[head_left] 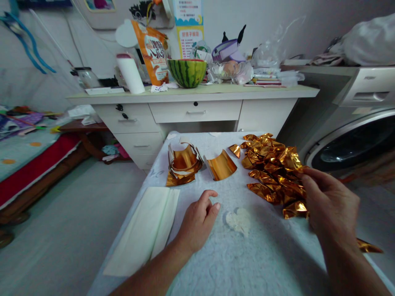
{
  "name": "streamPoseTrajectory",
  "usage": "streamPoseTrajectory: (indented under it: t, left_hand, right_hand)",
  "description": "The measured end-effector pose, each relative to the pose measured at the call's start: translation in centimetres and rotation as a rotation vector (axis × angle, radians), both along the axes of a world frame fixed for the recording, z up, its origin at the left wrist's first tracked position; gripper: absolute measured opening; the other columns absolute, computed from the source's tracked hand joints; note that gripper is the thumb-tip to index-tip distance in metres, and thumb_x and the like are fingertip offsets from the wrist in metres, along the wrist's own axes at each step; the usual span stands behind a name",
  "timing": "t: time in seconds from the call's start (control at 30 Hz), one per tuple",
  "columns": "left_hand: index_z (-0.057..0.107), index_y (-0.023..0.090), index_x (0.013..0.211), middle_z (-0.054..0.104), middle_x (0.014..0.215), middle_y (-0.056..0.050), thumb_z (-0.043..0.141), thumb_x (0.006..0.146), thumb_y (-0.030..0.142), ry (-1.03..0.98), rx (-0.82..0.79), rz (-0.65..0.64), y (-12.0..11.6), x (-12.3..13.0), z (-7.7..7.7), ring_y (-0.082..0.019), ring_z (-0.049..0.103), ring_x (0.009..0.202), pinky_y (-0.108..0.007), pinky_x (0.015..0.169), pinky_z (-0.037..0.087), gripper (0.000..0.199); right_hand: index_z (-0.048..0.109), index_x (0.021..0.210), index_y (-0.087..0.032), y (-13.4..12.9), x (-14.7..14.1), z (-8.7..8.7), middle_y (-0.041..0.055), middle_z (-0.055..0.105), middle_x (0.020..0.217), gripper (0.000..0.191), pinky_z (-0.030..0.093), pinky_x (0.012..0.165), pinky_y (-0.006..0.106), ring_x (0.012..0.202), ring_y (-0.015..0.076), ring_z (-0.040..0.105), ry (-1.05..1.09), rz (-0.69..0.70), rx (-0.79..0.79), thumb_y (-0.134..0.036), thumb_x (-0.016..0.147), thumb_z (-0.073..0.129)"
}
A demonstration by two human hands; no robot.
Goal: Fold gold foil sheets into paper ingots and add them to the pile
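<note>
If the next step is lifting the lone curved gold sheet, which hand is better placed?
Left, I'd judge. The left hand looks empty, thumb and forefinger apart, just short of the gold sheet. The right hand is farther off at the gold pile, seemingly pinching a piece.

In front of me a white desk [268, 117] with drawers stands against a pale wall [234, 12] hung with printed posters [189, 43]. To my right I see a silver washing machine [367, 84], its round door dark. To my left a low wooden-framed bed [37, 154] with a red side stands on the grey floor [108, 209]; the brown furniture [80, 126] beside it may be a bench. Cool, soft light reaches me.
</note>
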State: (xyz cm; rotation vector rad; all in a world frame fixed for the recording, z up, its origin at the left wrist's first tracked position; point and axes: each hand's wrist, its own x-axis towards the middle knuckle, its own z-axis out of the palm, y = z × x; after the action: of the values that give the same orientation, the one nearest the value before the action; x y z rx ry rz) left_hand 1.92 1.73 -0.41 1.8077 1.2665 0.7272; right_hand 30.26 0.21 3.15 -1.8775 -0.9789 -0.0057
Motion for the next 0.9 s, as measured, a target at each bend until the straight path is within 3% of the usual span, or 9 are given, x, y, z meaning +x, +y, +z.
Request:
streamPoseTrajectory:
  t: [0.1, 0.23, 0.47, 0.63, 0.73, 0.9]
  left_hand:
    - [0.051, 0.018, 0.114, 0.045, 0.062, 0.007, 0.043, 0.094, 0.032, 0.003, -0.001, -0.001, 0.0, 0.0, 0.0, -0.014, 0.048, 0.06, -0.025, 0.059, 0.031, 0.026]
    - [0.051, 0.018, 0.115, 0.044, 0.062, 0.007, 0.042, 0.094, 0.033, 0.005, 0.003, -0.007, -0.1, 0.0, 0.0, -0.014, 0.048, 0.06, -0.025, 0.059, 0.031, 0.026]
    - [0.051, 0.019, 0.114, 0.045, 0.062, 0.007, 0.043, 0.093, 0.032, 0.007, 0.006, -0.012, 0.0, -0.1, -0.2, -0.014, 0.048, 0.06, -0.025, 0.059, 0.031, 0.025]
    - [0.052, 0.019, 0.113, 0.046, 0.062, 0.006, 0.044, 0.093, 0.031, 0.004, 0.015, -0.013, 0.0, -0.1, -0.2, -0.014, 0.049, 0.062, -0.025, 0.06, 0.032, 0.025]
    - [0.052, 0.019, 0.113, 0.045, 0.062, 0.006, 0.045, 0.093, 0.03, 0.002, 0.02, -0.014, 0.0, -0.1, -0.2, -0.014, 0.05, 0.062, -0.025, 0.059, 0.032, 0.024]
    - [0.052, 0.019, 0.113, 0.045, 0.062, 0.007, 0.045, 0.092, 0.027, -0.004, 0.024, -0.013, 0.2, -0.1, -0.4, -0.014, 0.049, 0.061, -0.024, 0.059, 0.032, 0.024]
  right_hand:
    - [0.07, 0.115, -0.018, 0.1, 0.1, 0.1, 0.0097, 0.072, 0.089, 0.04, 0.05, 0.066, 0.039, 0.075, 0.0256, 0.065, 0.061, 0.01, 0.003, -0.042, 0.084, 0.061]
    - [0.063, 0.122, -0.02, 0.2, 0.1, 0.2, 0.0056, 0.069, 0.087, 0.045, 0.049, 0.066, 0.039, 0.068, 0.0217, 0.062, 0.031, -0.027, 0.008, -0.039, 0.082, 0.063]
    - [0.068, 0.106, -0.019, -0.5, -2.0, 0.4, 0.004, 0.062, 0.079, 0.027, 0.046, 0.07, 0.036, 0.068, 0.0196, 0.056, -0.223, 0.01, 0.119, -0.029, 0.084, 0.058]
    - [0.065, 0.091, -0.022, -0.6, -4.1, -0.8, 0.0025, 0.059, 0.074, 0.013, 0.043, 0.061, 0.031, 0.063, 0.0173, 0.054, -0.365, 0.348, 0.109, -0.026, 0.088, 0.053]
    - [0.063, 0.093, -0.022, 0.1, -4.9, -2.1, 0.0016, 0.062, 0.074, 0.012, 0.045, 0.058, 0.028, 0.061, 0.0164, 0.057, -0.352, 0.564, 0.022, -0.023, 0.089, 0.052]
    - [0.063, 0.088, -0.02, 1.1, -6.2, -3.3, 0.0043, 0.067, 0.083, 0.016, 0.048, 0.066, 0.028, 0.074, 0.0178, 0.063, -0.347, 0.84, -0.142, -0.022, 0.091, 0.048]
